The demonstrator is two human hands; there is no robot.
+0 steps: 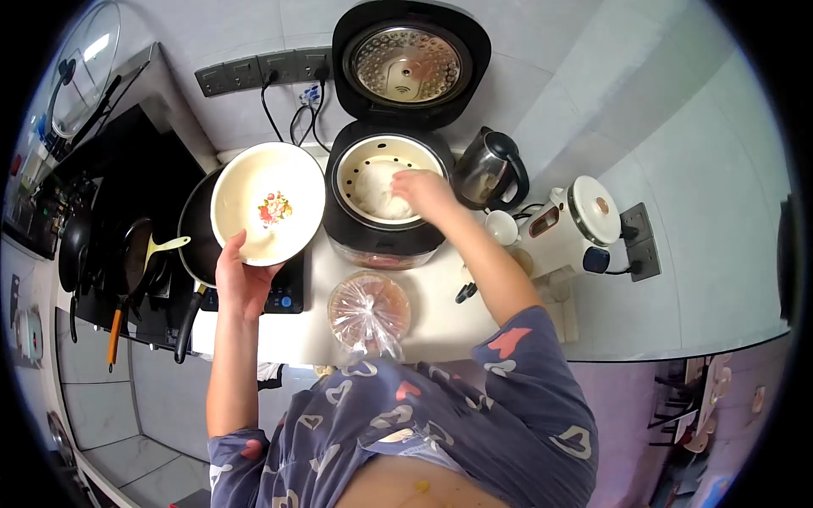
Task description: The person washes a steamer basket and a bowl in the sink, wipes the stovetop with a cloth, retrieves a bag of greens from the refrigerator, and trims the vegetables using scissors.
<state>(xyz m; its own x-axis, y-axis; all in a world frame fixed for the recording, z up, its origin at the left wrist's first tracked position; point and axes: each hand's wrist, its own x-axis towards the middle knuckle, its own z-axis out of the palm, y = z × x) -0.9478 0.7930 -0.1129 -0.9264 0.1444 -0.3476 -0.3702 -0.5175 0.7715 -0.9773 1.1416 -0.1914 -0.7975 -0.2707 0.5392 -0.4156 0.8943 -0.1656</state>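
My left hand (244, 279) grips the lower edge of a cream enamel bowl (237, 190) with a red flower print inside. The bowl is tipped so that its inside faces me, and nothing lies in it. My right hand (423, 195) reaches into the cream steamer basket with dark holes (351, 161), set in the open rice cooker (339, 222). Its fingers are bent against a soft white dough-like lump (378, 188) in the basket; the fingertips are partly hidden. The cooker's lid (406, 63) stands raised behind.
A plastic-wrapped round container (369, 313) stands in front of the cooker. To the right are a kettle (487, 169), a small white cup (501, 227) and a white appliance (563, 222). At left, a black frying pan (196, 229) sits behind the bowl; more pans (131, 254) lie beyond.
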